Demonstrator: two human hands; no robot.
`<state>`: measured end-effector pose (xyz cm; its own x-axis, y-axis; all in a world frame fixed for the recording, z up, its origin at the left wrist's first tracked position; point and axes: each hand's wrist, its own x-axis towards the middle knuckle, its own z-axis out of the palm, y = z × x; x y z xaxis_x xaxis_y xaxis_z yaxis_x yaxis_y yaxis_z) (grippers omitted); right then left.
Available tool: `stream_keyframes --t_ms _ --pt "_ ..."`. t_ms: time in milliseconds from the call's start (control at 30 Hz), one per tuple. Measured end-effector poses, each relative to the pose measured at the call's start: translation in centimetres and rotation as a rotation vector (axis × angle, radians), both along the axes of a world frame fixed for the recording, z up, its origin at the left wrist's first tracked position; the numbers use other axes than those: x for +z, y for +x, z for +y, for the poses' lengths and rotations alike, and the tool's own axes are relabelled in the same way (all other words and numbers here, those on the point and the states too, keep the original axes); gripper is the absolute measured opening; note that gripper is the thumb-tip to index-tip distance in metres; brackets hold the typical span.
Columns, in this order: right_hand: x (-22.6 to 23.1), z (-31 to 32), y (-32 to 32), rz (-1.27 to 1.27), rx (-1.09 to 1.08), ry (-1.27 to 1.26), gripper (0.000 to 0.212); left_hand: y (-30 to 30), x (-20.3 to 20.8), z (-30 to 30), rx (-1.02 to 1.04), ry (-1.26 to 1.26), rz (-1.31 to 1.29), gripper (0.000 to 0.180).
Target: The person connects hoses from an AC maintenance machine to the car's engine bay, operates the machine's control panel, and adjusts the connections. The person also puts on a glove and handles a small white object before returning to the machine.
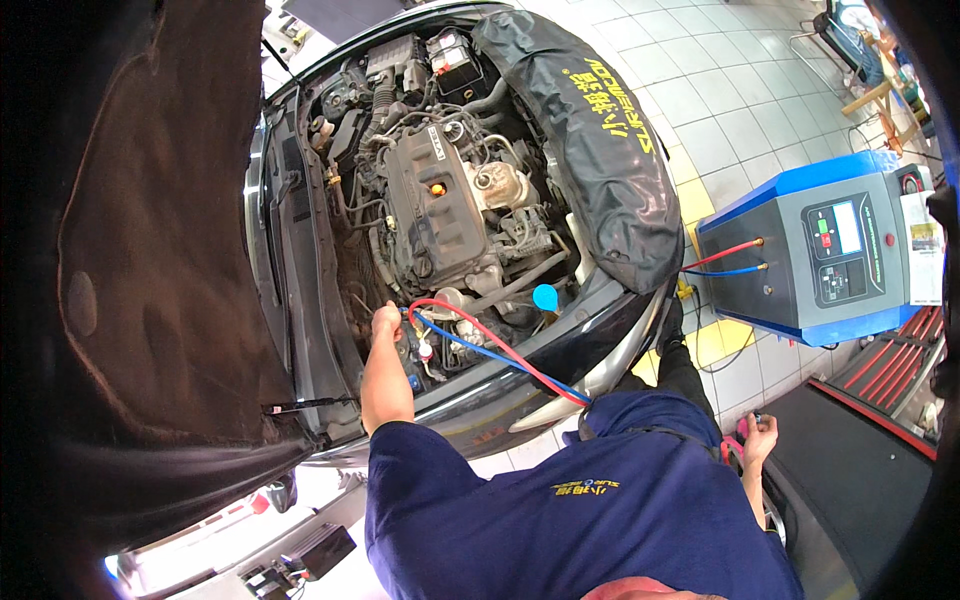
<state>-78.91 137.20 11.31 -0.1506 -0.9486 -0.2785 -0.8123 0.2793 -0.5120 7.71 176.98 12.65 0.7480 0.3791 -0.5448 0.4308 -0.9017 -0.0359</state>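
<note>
My left hand (386,322)'s at the engine bay (440,398)'s near-left corner, fingers curled, can't tell on what. Red hose (482,326) and blue hose (462,341) cross the near edge. Right hand (760,440): fingers bent, grip unclear.

auto repair workshop | exposed car engine (435,215) | blue-grey service machine (785,240) | tiled floor (715,95)

I'm remotely viewing a red hose (480,325), a blue hose (480,348), a navy shirt (480,520) carrying yellow lettering (580,489), a black fender cover (600,190) showing yellow print (600,100), a grey machine (770,270) edged in blue, and pale floor tiles (745,130) forming a grid
</note>
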Motion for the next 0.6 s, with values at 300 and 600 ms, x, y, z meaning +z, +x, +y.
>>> stream_keyframes --t_ms 300,600 --pt "-0.9 1.0 -1.3 -0.005 0.021 -0.036 0.029 -1.5 2.0 -0.4 -0.606 0.258 -0.015 0.053" --pt "-0.7 0.4 -1.1 -0.054 -0.013 -0.048 0.027 -0.9 1.4 -0.2 -0.378 0.174 0.073 0.067"
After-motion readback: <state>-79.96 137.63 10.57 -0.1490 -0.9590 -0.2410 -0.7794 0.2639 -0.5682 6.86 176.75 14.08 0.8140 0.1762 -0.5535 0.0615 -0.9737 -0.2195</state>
